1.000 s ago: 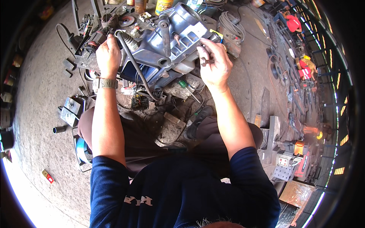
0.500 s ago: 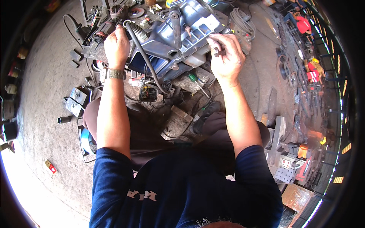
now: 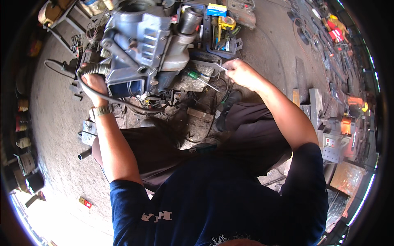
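Note:
A grey cast-metal machine housing with a lever arm and vents stands in front of me. Beside its left end, my left hand is partly covered by a black hose and a ribbed sleeve. Its fingers are mostly hidden, so its grip does not show. To the right of the housing, my right hand is closed, thumb against fingers, on a slim shiny metal tool. That tool points left, above a green-handled screwdriver lying on a block.
An open toolbox holds a yellow tape measure and hand tools, with a blue-and-yellow box on it. A wooden block lies between my feet. A short pipe is left of my knee. Cables trail across the floor.
The view has shifted, showing the toolbox. My right hand has moved from the housing's side down beside the toolbox; a slim shiny tool has replaced the dark bolt-like piece it held. My left hand stays beside the hose.

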Demonstrator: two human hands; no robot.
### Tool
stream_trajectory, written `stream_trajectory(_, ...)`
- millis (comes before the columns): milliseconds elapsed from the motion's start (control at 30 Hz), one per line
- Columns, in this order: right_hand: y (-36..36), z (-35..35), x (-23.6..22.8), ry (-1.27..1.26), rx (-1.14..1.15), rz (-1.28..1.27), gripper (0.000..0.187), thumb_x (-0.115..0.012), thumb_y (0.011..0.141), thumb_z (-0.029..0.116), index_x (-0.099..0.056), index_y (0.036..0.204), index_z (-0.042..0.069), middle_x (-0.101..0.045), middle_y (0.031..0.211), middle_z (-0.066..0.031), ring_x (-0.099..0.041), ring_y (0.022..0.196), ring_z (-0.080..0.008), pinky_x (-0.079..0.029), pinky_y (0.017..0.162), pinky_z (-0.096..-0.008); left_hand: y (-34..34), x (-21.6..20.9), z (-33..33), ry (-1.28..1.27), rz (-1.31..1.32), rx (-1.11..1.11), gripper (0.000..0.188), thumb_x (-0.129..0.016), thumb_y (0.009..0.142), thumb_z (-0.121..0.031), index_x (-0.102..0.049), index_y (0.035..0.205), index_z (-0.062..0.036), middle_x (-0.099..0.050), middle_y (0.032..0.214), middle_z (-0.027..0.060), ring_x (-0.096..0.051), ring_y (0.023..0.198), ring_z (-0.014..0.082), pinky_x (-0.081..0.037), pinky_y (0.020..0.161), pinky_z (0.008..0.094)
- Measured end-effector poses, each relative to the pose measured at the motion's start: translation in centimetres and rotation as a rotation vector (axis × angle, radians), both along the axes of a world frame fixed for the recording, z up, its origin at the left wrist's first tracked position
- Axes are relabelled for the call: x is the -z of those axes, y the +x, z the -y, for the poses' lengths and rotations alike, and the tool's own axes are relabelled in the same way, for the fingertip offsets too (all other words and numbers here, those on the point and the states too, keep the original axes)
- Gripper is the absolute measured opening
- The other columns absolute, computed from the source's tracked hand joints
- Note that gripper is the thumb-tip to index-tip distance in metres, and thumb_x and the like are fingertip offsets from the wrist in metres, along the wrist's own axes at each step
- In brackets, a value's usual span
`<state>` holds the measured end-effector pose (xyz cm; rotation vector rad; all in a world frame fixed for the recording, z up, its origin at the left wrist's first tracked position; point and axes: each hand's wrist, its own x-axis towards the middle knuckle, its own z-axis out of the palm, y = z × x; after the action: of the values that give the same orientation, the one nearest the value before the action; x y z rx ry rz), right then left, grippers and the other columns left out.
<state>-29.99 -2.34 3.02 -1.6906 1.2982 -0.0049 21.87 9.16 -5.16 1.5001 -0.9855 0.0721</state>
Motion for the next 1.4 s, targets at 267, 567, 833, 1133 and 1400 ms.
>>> stream_trajectory(267, 3.4, 0.1, 9.2, -0.684, -0.262, -0.146, 0.038, -0.046, 0.102, 0.007, -0.061, 0.136, 0.005, -0.068, 0.123, -0.0274, -0.066, 0.117, -0.0406, -0.053, 0.103, -0.0479, 0.0, 0.1, -0.6, 0.237, 0.521, -0.345, 0.027, -0.061, 0.096, -0.015, -0.068, 0.117, 0.0008, -0.073, 0.104, 0.0231, -0.068, 0.092, 0.0419, -0.052, 0.082, 0.0502)
stream_trajectory(567, 4.2, 1.6, 5.5, -0.55, -0.554, -0.138, 0.033, -0.051, 0.098, 0.008, -0.064, 0.128, 0.007, -0.058, 0.132, -0.0216, -0.065, 0.113, -0.0414, -0.058, 0.093, -0.0453, 1.6, 0.3, -3.9, 0.31, 0.47, -0.178, 0.036, -0.074, 0.085, -0.026, -0.071, 0.11, 0.0012, -0.074, 0.101, 0.0197, -0.068, 0.083, 0.0385, -0.053, 0.076, 0.0469)
stream_trajectory(833, 7.1, 12.7, -1.9, -0.906, -0.548, 0.179, 0.023, -0.066, 0.096, 0.009, -0.071, 0.119, 0.009, -0.075, 0.107, -0.0141, -0.074, 0.095, -0.0305, -0.061, 0.086, -0.0419, 0.6, 0.5, -5.6, 0.237, -0.125, -0.232, 0.04, -0.057, 0.099, -0.016, -0.058, 0.137, -0.0006, -0.064, 0.124, 0.0147, -0.066, 0.102, 0.0254, -0.056, 0.091, 0.0418)
stream_trajectory(1133, 11.7, 16.7, 3.3, -0.786, -0.786, -0.075, 0.039, -0.059, 0.086, 0.0, -0.074, 0.12, 0.011, -0.071, 0.122, -0.0128, -0.06, 0.124, -0.031, -0.047, 0.107, -0.0442, -1.0, 2.0, -10.1, 0.146, -0.631, -0.116, 0.038, -0.056, 0.1, -0.018, -0.057, 0.134, -0.0019, -0.062, 0.12, 0.013, -0.064, 0.099, 0.0241, -0.055, 0.088, 0.0411)
stream_trajectory(1400, 13.0, 18.1, 1.6, -0.729, -0.899, -0.226, 0.032, -0.064, 0.079, 0.006, -0.078, 0.108, 0.011, -0.075, 0.102, -0.0087, -0.062, 0.105, -0.0304, -0.046, 0.097, -0.0456, -0.9, 2.4, -11.1, 0.13, -0.723, -0.108, 0.035, -0.056, 0.1, -0.02, -0.057, 0.132, -0.0031, -0.06, 0.117, 0.0116, -0.063, 0.096, 0.0229, -0.054, 0.087, 0.0404)
